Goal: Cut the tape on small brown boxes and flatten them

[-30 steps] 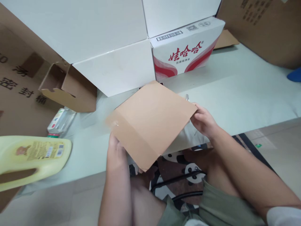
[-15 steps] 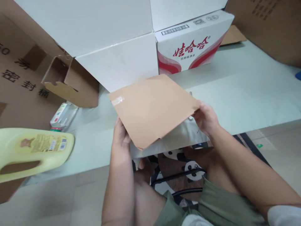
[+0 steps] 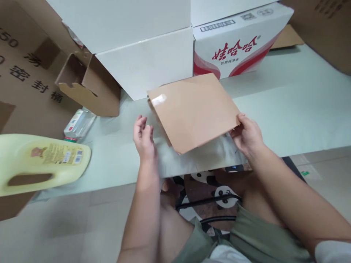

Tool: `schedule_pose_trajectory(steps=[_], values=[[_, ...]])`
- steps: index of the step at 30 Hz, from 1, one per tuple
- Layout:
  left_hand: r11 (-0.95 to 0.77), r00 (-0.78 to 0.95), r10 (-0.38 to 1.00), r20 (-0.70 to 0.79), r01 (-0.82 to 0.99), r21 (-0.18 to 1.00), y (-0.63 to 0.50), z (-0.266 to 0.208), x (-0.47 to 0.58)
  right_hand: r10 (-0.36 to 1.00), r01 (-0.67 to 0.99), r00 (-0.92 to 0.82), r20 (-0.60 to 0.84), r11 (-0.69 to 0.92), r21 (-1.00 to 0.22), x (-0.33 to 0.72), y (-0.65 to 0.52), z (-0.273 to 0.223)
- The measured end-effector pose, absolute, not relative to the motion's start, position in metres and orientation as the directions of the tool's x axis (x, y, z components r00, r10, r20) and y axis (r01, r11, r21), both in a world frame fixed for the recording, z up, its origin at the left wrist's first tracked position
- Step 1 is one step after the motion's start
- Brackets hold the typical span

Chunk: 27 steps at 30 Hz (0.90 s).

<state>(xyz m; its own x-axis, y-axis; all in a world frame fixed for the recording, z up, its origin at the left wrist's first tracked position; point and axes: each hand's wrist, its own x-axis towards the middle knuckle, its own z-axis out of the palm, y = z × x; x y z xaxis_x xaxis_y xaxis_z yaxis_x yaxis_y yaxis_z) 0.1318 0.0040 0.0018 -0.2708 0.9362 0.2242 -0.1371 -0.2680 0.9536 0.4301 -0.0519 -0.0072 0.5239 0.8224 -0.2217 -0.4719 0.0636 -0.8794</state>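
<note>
A flat brown piece of cardboard point(image 3: 194, 109), with a strip of clear tape near its far left corner, is tilted just over the table. My right hand point(image 3: 248, 135) pinches its right corner, thumb on top and fingers beneath. My left hand point(image 3: 145, 140) is apart from the cardboard, to its left, with the fingers bent but spread and nothing in them. Under the left edge a second brown layer shows; whether it is joined to the cardboard I cannot tell.
White cartons point(image 3: 145, 65) and a red-and-white carton point(image 3: 233, 51) stand behind the cardboard on the pale green table point(image 3: 287, 98). Leftward are an open brown box point(image 3: 104, 91), a clear bottle point(image 3: 79, 124), a yellow jug point(image 3: 63, 160) and a large brown carton point(image 3: 19, 80).
My left hand has let go of the cardboard's left edge and opened. Held by my right hand, the cardboard has moved slightly right and away from me. The whole view has shifted a little.
</note>
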Motion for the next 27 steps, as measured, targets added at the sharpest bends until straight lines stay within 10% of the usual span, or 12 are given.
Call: schedule_pose_trajectory(steps=[5,10,17,27], values=[[-0.467,0.190,0.875,0.446,0.084,0.880,-0.008,-0.002,0.137,0.766,-0.567,0.581,-0.274,0.140,-0.812,0.429,-0.047,-0.012],[-0.503,0.174,0.864,0.473,0.262,0.823,-0.010,-0.005,0.148,0.743,-0.556,0.613,-0.268,0.165,-0.814,0.424,-0.044,-0.016],[-0.467,0.356,0.832,0.425,0.037,0.883,-0.011,-0.007,0.145,0.717,-0.534,0.646,-0.260,0.181,-0.826,0.425,-0.044,-0.017],[-0.082,-0.170,0.985,0.003,-0.462,0.883,-0.011,0.005,0.159,0.894,-0.398,0.441,-0.083,0.112,-0.910,0.419,-0.056,-0.009]])
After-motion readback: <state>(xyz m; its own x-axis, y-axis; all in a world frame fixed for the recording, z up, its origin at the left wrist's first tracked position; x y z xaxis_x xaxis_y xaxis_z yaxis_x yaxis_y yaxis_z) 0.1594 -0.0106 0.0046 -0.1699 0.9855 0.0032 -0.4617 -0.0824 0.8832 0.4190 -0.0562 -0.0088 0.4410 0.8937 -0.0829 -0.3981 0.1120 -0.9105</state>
